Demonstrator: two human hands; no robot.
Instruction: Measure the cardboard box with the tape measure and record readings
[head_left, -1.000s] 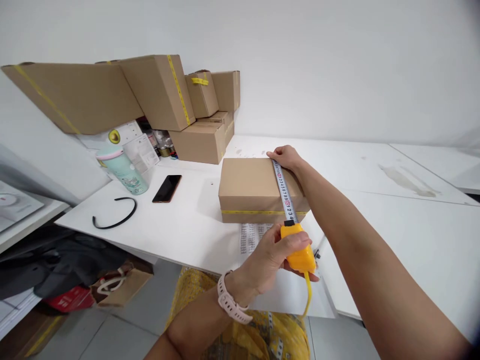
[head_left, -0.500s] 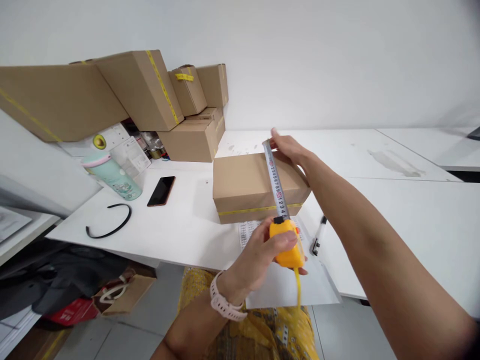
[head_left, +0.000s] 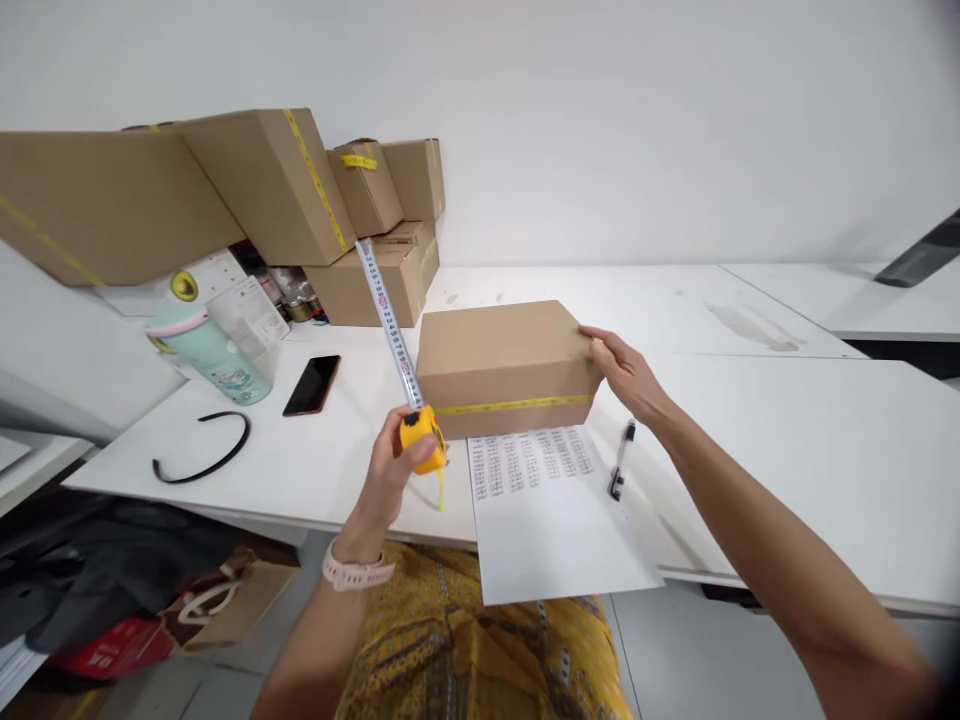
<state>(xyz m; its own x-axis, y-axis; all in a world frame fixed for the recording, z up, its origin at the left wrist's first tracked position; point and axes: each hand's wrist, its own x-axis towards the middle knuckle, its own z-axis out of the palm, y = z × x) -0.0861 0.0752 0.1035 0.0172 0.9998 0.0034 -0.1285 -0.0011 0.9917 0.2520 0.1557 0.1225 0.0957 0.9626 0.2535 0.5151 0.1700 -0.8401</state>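
My left hand (head_left: 394, 455) is closed round a yellow tape measure (head_left: 424, 438). Its metal blade is pulled out and slants up and away, beside the left end of a brown cardboard box (head_left: 495, 340). A yellow strap hangs below the case. My right hand (head_left: 626, 375) grips the box at its right end, with a fingertip at the top corner and some fingers hidden. The box lies on the white table, with a yellow tape line along its front. Under its front edge is a printed sheet of paper (head_left: 555, 540). A pen (head_left: 621, 462) lies right of the sheet.
Several taped cardboard boxes (head_left: 262, 190) are stacked at the back left against the wall. Nearer are a mint-green bottle (head_left: 214, 355), a phone (head_left: 312, 386) and a black headband (head_left: 241, 435). A paper bag (head_left: 240, 605) stands on the floor at lower left.
My left hand has carried the tape measure left, off the box top, with more blade showing. My right hand has let go of the blade tip and moved down to the box's right end.
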